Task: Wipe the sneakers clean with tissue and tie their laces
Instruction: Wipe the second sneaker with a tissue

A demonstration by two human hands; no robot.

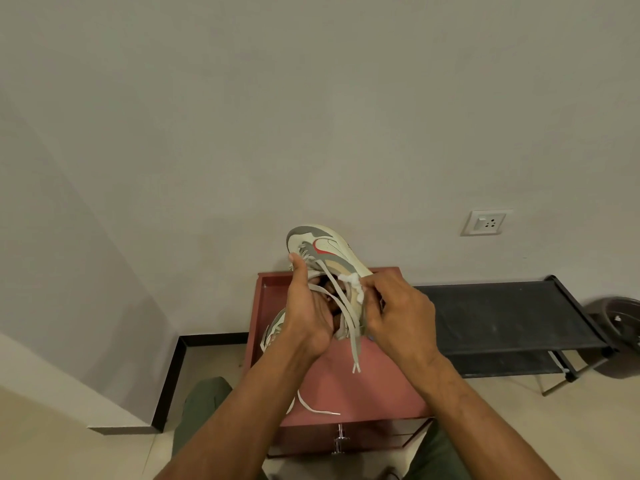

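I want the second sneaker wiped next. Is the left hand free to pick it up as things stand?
Probably not yet: the left hand grips the raised sneaker, and the second sneaker lies on the red cabinet beneath that wrist, mostly hidden.

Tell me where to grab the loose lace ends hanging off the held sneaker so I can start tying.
Pinch the lace ends just above their tips, coming from the right side with the right hand. They hang free below the sneaker, clear over the red cabinet top, while the left hand already steadies the shoe. The right hand would probably have to drop its tissue first.
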